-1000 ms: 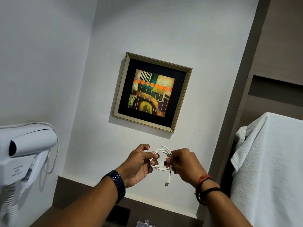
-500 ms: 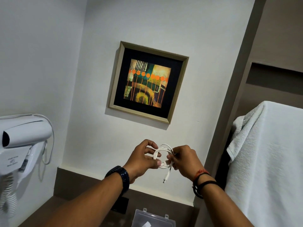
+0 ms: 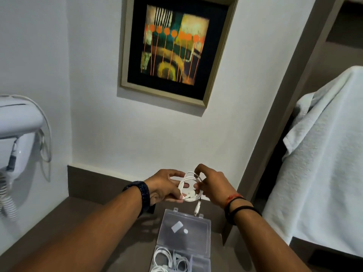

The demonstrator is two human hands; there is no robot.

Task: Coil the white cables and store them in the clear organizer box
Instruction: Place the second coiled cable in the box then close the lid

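Low in the middle of the frame, both hands meet around a small white cable coil [image 3: 190,188], held in the air above the brown worktop [image 3: 82,230]. The left hand [image 3: 164,186] comes in from the lower left; its fingers are spread and only partly curled, with the coil's left side resting against them, so its grip is loose but has hold of the loops. The right hand [image 3: 213,185] comes in from the lower right and closes its thumb and fingertips on the coil's right side. One loose cable end with a plug [image 3: 197,209] hangs straight down from the coil, ending just above the back edge of the clear box [image 3: 206,260].

The box sits on the worktop at the bottom centre of the frame, with its lid [image 3: 186,232] lying open towards the wall. Inside the box's left part lie more white cables [image 3: 170,259], already coiled.

A dark wristband [image 3: 141,195] shows on the left wrist, and red and black bands [image 3: 236,204] on the right. A framed picture [image 3: 174,50] hangs top centre, a white hair dryer [image 3: 18,126] is at the left edge, and a white towel [image 3: 324,154] hangs at the right.
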